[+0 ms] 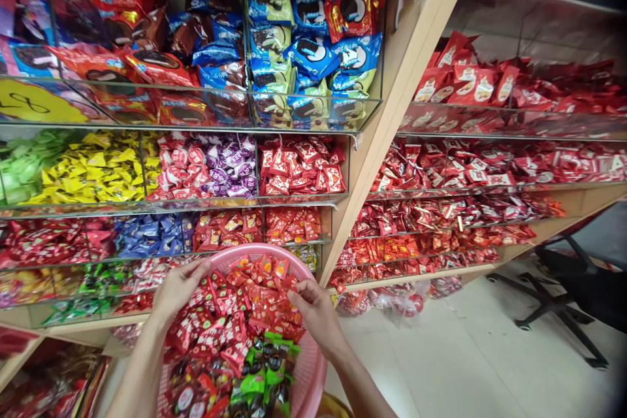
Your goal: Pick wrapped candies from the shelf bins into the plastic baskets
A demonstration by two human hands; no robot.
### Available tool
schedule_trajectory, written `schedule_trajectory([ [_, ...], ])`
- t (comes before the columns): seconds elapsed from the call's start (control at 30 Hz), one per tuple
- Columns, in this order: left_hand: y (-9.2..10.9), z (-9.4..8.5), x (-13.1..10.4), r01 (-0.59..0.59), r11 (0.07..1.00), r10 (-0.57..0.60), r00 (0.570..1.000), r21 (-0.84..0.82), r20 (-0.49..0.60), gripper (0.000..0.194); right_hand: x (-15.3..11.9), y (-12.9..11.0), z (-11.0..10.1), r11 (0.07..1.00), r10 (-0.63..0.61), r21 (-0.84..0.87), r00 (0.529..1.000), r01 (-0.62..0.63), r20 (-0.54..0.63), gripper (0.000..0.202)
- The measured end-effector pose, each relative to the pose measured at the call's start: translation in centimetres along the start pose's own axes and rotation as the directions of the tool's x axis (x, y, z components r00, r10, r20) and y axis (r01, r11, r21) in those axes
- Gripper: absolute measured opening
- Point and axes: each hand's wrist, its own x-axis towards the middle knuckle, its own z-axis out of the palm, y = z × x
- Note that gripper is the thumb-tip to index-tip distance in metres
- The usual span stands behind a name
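My left hand (179, 287) lies spread, fingers apart, on the red candy packets (245, 307) heaped in the pink basket (313, 372). My right hand (313, 310) has its fingertips pinched together on a red packet at the heap's right side. Green packets (264, 366) sit at the basket's near end. The basket is held just in front of the shelves (372, 157), whose clear bins hold yellow candies (93, 166), purple-and-white sweets (210, 166) and blue cookie packs (313, 52). A black chair base (553, 304) stands on the floor at right.
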Motion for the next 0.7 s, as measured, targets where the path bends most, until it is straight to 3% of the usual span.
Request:
schedule_trajectory([
  [0.2,1.0,-0.1,-0.3,0.007,1.000,-0.007,1.000,0.003,0.027,0.055,1.4,0.8,0.7,0.988,-0.128,-0.081,0.991,0.131,0.038,0.024],
  [0.3,1.6,-0.3,-0.5,-0.005,0.999,0.005,1.000,0.031,0.025,0.053,2.2,0.0,1.7,0.953,-0.217,-0.181,0.965,0.242,0.147,0.018],
  [0.53,2.9,-0.8,-1.1,-0.006,0.999,0.003,0.999,0.054,0.050,0.055,7.3,-3.4,4.6,0.704,-0.410,-0.479,0.851,0.524,0.329,0.022],
  [0.7,3.0,-0.9,-1.0,-0.046,0.998,0.044,0.998,0.048,0.042,0.053,11.4,-3.5,5.9,0.554,-0.397,-0.587,0.807,0.590,0.437,0.022],
])
